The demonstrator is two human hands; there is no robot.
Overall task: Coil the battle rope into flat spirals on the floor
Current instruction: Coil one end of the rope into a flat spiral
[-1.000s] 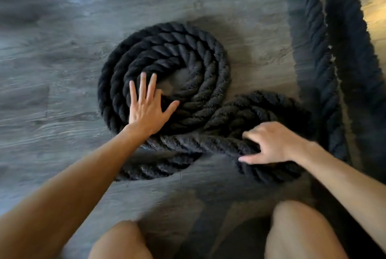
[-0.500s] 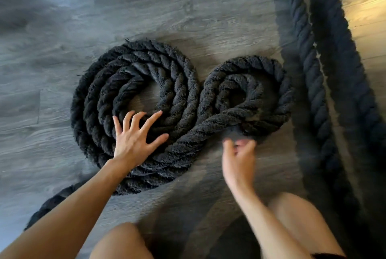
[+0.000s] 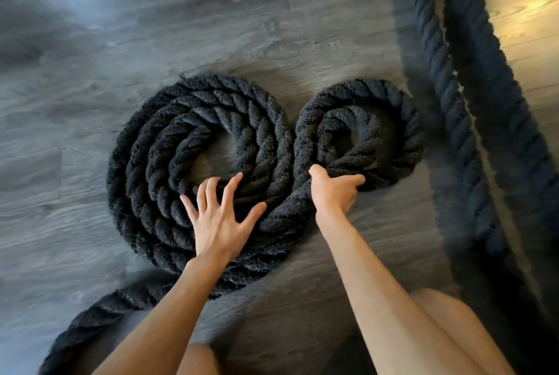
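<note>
A thick black battle rope lies on the grey wood floor in two flat spirals side by side: a large spiral [image 3: 157, 144] on the left and a smaller spiral [image 3: 396, 120] on the right, joined by one strand. My left hand [image 3: 219, 223] rests flat, fingers spread, on the near turns of the large spiral. At the near edge of the small spiral, my right hand [image 3: 334, 190] curls its fingers over the rope strand there.
Two loose lengths of the same rope [image 3: 447, 78] run top to bottom along the right side. A rope tail [image 3: 90, 317] trails off toward the lower left. My bare knees [image 3: 447, 323] are at the bottom edge. Sunlit floor [image 3: 526, 2] shows at top right.
My right hand has moved forward from the bare floor onto the near edge of the small spiral. The left hand stays pressed on the large spiral. The camera has shifted slightly.
</note>
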